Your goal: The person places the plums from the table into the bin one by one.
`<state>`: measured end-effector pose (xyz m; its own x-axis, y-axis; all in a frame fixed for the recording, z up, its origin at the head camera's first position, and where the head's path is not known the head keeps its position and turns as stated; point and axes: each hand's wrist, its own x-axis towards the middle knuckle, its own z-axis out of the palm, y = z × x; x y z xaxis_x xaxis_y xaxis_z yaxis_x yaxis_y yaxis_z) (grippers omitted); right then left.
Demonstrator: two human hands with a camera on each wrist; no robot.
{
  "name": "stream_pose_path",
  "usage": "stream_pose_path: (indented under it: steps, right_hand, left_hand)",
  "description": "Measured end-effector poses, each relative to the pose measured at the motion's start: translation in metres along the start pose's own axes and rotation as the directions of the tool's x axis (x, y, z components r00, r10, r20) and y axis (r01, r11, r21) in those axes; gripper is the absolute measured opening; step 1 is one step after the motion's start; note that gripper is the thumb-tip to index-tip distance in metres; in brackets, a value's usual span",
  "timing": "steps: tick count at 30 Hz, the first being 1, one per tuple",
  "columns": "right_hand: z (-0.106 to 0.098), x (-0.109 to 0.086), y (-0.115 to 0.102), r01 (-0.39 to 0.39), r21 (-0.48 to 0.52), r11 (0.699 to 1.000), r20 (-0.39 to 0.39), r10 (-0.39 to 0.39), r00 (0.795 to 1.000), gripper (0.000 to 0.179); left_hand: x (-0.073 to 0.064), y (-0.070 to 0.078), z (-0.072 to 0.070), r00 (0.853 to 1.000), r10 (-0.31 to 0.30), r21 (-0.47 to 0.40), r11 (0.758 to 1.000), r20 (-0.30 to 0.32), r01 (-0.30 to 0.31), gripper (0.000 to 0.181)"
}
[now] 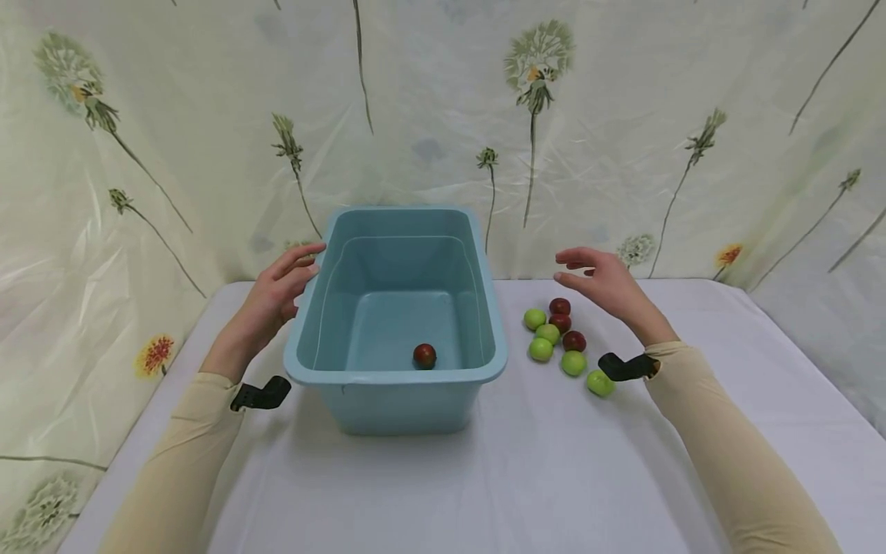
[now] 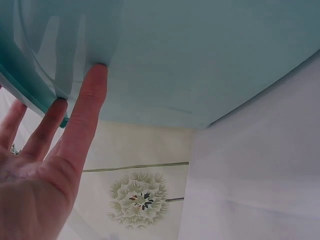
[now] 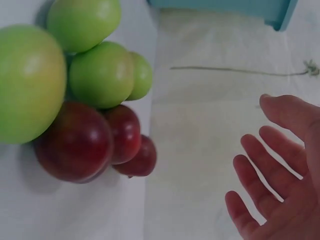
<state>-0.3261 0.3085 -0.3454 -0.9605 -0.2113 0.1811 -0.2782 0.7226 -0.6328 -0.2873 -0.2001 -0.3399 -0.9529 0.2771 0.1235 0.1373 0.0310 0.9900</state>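
Observation:
A blue plastic tub [image 1: 398,400] stands left of the table's middle, with one dark red fruit [image 1: 424,356] on its floor. My left hand [image 1: 277,288] is at the tub's left side; in the left wrist view its straight fingers [image 2: 87,100] touch the outer wall under the rim. Over the table to the right hovers my right hand [image 1: 598,281], fingers loosely extended and holding nothing. Below it lie several green fruits [image 1: 541,349] and three dark red fruits [image 1: 574,341], grouped close together. The right wrist view shows the green fruits [image 3: 102,75] beside the dark red ones [image 3: 75,142], apart from the hand.
A white cloth [image 1: 554,477] covers the table. Behind it hangs a pale curtain [image 1: 429,100] printed with dandelions. One green fruit [image 1: 600,382] lies nearer the front, beside the black device [image 1: 626,366] on the right wrist.

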Motion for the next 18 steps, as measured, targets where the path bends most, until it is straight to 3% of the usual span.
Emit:
stream_pose_path:
  steps: [11, 18]
  right_hand:
    - [0.008, 0.000, 0.034, -0.052, -0.020, 0.998, 0.091, 0.054, 0.994, 0.048]
    - [0.010, 0.001, 0.041, -0.100, -0.030, 0.995, 0.170, 0.103, 0.980, 0.046]
  left_hand:
    - [-0.001, 0.001, 0.000, 1.000, -0.006, 0.003, 1.000, 0.003, 0.006, 0.048]
    - [0.000, 0.000, 0.000, 1.000, -0.009, 0.011, 1.000, 0.004, 0.008, 0.049]
